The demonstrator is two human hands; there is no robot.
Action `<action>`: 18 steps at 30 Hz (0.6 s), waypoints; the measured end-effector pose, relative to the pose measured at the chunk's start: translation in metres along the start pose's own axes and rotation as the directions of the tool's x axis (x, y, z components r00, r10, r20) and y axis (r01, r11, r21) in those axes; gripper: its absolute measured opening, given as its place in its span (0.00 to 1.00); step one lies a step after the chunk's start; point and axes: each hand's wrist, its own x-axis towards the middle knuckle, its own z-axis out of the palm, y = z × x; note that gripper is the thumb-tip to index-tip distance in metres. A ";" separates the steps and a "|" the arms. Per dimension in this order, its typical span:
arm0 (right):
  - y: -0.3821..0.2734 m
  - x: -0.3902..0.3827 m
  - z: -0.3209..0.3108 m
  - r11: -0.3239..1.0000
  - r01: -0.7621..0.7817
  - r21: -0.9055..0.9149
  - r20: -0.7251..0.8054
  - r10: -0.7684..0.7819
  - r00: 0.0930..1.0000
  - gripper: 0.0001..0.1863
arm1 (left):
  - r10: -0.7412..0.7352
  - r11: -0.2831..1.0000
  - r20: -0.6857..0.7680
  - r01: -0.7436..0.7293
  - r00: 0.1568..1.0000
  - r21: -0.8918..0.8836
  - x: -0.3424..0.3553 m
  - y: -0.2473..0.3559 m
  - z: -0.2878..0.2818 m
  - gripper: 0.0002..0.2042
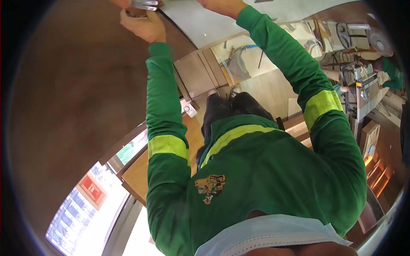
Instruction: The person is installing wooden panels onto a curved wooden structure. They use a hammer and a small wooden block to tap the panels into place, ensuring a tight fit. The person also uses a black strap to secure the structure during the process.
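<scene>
Brown panel (77, 85) walls the left; white board (205, 21) ahead — open air between the raised arms.

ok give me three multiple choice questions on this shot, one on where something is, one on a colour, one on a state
1. Where is the left hand?
A. raised at the top of the view, beside a small metal piece on the brown panel's edge
B. resting on the knee
C. down in a pocket

2. What colour are the bands on the green sleeves?
A. red
B. yellow
C. white

3. How are the two arms held?
A. folded across the chest
B. hanging at the sides
C. both stretched up and away from the body

Answers:
1. A, the left hand sits by the metal piece near the top edge; whether it grips the piece is unclear.
2. B, each upper sleeve carries one bright yellow band.
3. C, both sleeves run up to the top edge, where the right hand is partly cut off.
</scene>
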 end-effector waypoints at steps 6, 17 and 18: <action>-0.015 -0.077 0.030 0.935 -0.190 0.301 0.066 0.178 0.982 0.13 | -0.045 0.999 0.119 0.045 0.992 0.005 0.000 -0.017 -0.012 0.32; -0.048 -0.472 0.007 0.272 -0.950 0.154 0.283 0.909 0.306 0.11 | 0.096 0.972 0.230 -0.141 0.969 0.190 0.046 -0.003 -0.019 0.57; -0.049 -0.499 -0.004 0.218 -0.975 0.050 0.275 0.935 0.223 0.11 | 0.105 0.968 0.251 -0.157 0.962 0.197 0.053 -0.008 -0.016 0.57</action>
